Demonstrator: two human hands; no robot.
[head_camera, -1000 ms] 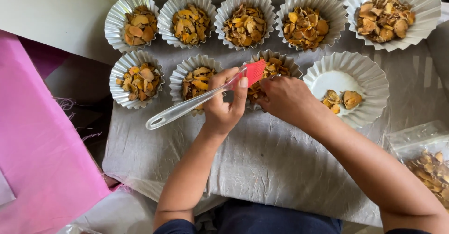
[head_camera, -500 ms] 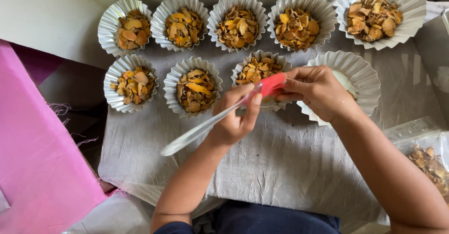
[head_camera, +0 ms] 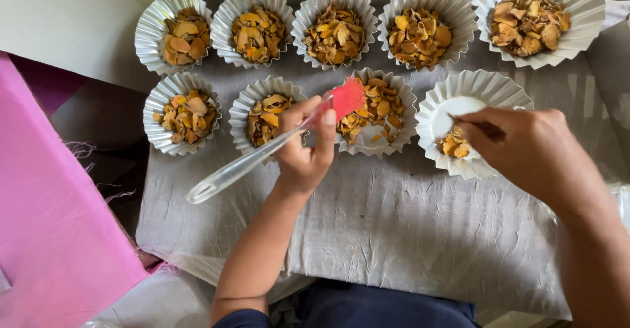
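My left hand (head_camera: 303, 154) is clamped on the brush (head_camera: 262, 151), its red head over the near-row cup (head_camera: 375, 111) of yellow chips. My right hand (head_camera: 525, 147) pinches something small above the nearly empty cup (head_camera: 472, 121) at near right. I judge the long handle could swing and tip the light cups beside it, scattering chips on the cloth (head_camera: 394, 229).
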